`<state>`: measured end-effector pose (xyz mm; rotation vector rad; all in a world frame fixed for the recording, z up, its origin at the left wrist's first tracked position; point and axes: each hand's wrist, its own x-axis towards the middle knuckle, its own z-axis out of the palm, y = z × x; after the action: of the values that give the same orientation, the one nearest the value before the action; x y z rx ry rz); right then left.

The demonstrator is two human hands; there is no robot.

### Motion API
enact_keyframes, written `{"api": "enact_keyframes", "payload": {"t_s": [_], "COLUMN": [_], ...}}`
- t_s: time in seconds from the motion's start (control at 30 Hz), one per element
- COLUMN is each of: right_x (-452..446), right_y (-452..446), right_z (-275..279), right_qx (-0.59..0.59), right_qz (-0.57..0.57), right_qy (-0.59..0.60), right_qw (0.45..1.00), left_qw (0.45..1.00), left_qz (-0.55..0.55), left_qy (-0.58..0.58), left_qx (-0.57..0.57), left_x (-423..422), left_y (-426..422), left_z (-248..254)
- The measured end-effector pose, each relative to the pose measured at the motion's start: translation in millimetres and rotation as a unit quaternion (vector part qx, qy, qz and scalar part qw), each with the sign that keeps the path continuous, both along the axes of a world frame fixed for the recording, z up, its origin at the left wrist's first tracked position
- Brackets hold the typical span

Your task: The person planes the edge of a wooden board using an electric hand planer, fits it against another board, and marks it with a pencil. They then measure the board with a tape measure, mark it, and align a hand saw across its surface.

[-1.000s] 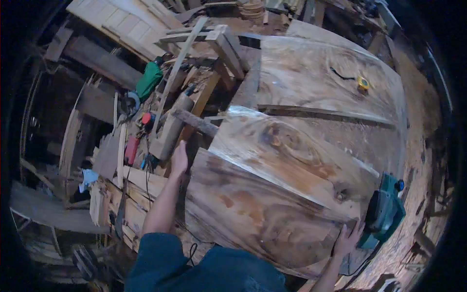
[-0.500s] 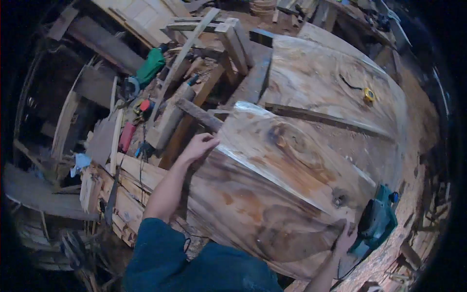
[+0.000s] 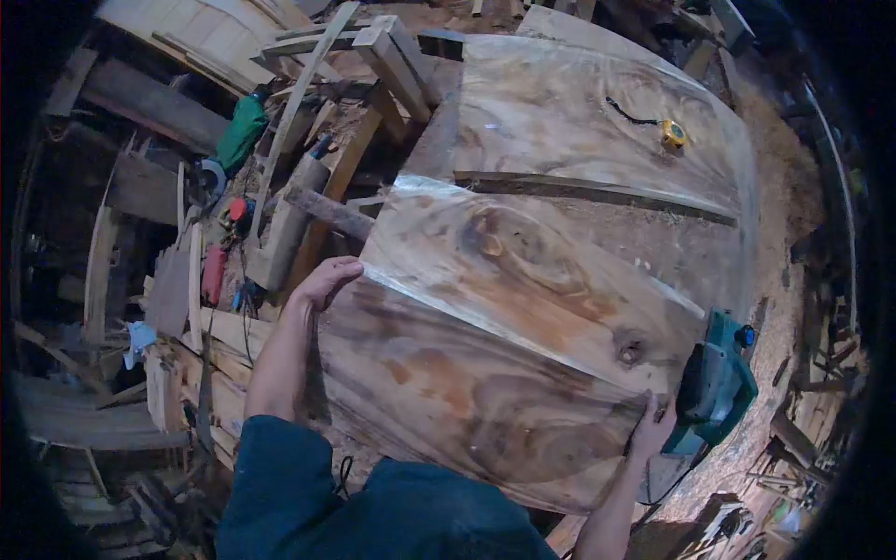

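Observation:
Two wide wooden boards with swirling brown grain lie side by side in front of me: the near board (image 3: 448,392) and the far board (image 3: 523,271). A pale edge runs along the line between them. My left hand (image 3: 329,283) is closed at the left end of this line, fingertips at the near board's corner. At the opposite end, my right hand (image 3: 653,427) grips the right edge, its thumb on top and other fingers partly hidden. Just right of that hand rests a green electric planer (image 3: 717,387) with a dark cord.
Another broad board (image 3: 579,121) lies farther back, with a yellow tape measure (image 3: 672,135) on it. Timber offcuts (image 3: 308,215), a green power tool (image 3: 241,131) and a red object (image 3: 215,275) crowd the left. Shavings and scraps (image 3: 793,439) lie on the right.
My view has shifted, so the boards and tools appear farther left and higher. Both hands stay at the two ends of the line between the boards.

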<state>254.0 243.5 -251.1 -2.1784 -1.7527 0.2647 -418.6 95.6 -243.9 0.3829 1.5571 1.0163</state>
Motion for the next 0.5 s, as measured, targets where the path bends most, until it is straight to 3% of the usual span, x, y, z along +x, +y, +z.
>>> {"api": "enact_keyframes", "payload": {"t_s": [0.5], "right_x": [1.5], "right_y": [1.7], "right_z": [1.1], "right_qx": [0.016], "right_qz": [0.017], "right_qy": [0.029], "right_qw": [0.999], "left_qw": [0.999], "left_qz": [0.008], "left_qy": [-0.044], "left_qx": [-0.013], "left_x": [-4.9], "left_y": [-4.2], "left_z": [-4.9]}}
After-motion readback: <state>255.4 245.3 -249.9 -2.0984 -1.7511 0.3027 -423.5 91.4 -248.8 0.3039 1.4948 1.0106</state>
